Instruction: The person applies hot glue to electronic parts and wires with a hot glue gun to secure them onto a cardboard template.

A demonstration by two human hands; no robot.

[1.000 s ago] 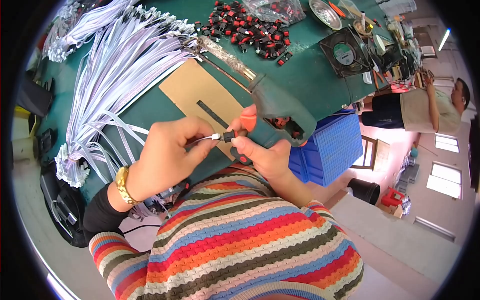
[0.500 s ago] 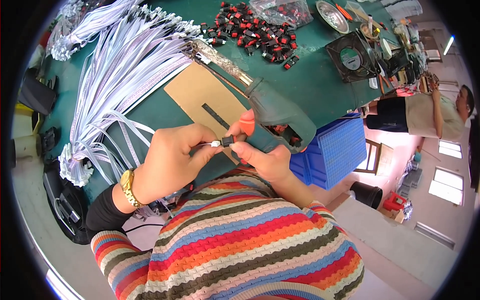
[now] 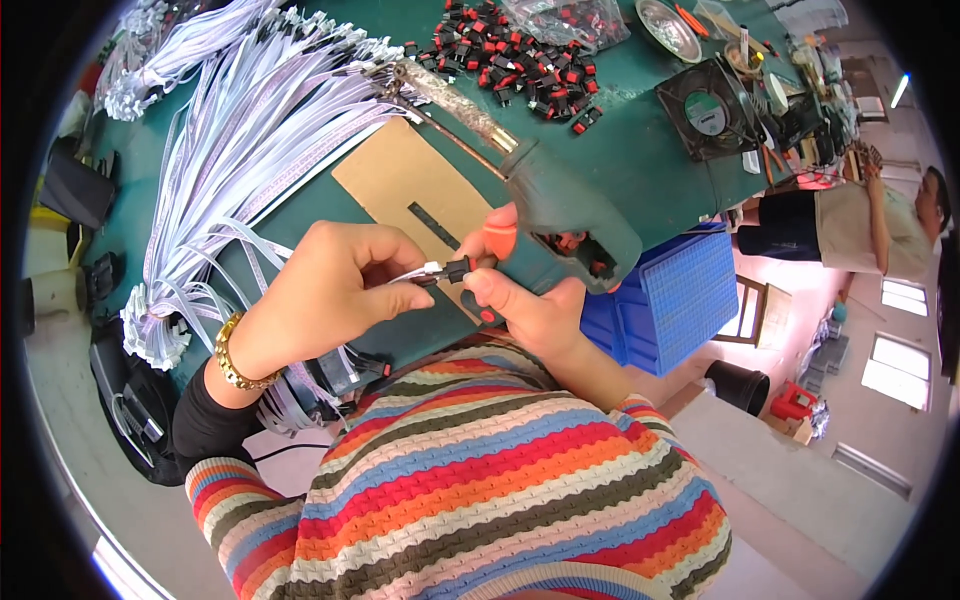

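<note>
My right hand (image 3: 540,310) is closed around a dark green pistol-shaped tool (image 3: 570,215) with an orange trigger and a crusted metal barrel pointing away to the left. Its thumb and forefinger also pinch a small black switch-like part (image 3: 457,270). My left hand (image 3: 345,285), a gold watch on its wrist, pinches a thin grey-white cable (image 3: 408,278) between thumb and fingers. A white plug (image 3: 432,268) on the cable meets the black part; whether it is fully seated cannot be told. Beneath lies a tan board (image 3: 390,170) with a dark slot.
White ribbon cables (image 3: 230,140) spread in bundles at the left. Several black-and-red switches (image 3: 520,70) lie heaped at the far side, near a metal dish (image 3: 668,30) and a fan (image 3: 706,110). A blue crate (image 3: 680,300) stands at the right. A person (image 3: 870,220) is farther right.
My left hand has shifted slightly left and its fingers have loosened from around the white plug, showing more cable. The tool and right hand have moved slightly right.
</note>
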